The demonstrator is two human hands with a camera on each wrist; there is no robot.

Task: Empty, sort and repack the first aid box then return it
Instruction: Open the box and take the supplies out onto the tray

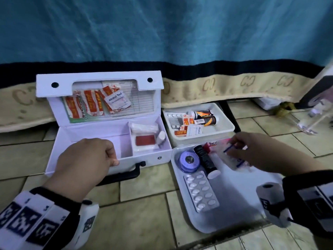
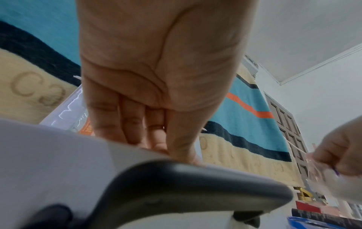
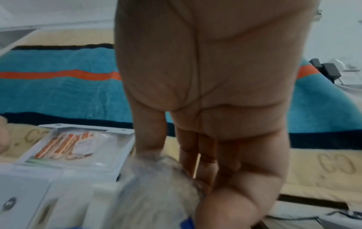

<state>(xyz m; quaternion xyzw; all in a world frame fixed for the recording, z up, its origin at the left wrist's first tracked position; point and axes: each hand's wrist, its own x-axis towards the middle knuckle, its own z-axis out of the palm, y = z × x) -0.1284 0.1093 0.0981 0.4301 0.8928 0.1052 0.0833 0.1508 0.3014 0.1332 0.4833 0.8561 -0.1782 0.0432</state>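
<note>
The white first aid box (image 1: 147,157) stands open on the tiled floor, with plasters and an alcohol pad (image 1: 117,101) in its lid pocket. Its right compartment holds a red item (image 1: 145,140), a small white bottle (image 1: 161,137) and a clear packet. My left hand (image 1: 111,157) grips the box's front wall above the black handle (image 1: 124,174), fingers inside and thumb outside (image 2: 182,153). My right hand (image 1: 232,150) pinches a clear plastic packet (image 1: 232,161) with blue marks over the near tray (image 1: 234,204). The right wrist view shows that packet (image 3: 160,186) blurred under my fingers.
The near tray holds a blue tape roll (image 1: 189,161), a black tube (image 1: 206,161), a pink box (image 1: 212,144) and a blister pack (image 1: 201,191). A far tray (image 1: 223,121) holds tubes, plasters and pills. A blanket-covered bed rises behind; a clear object (image 1: 310,121) lies right.
</note>
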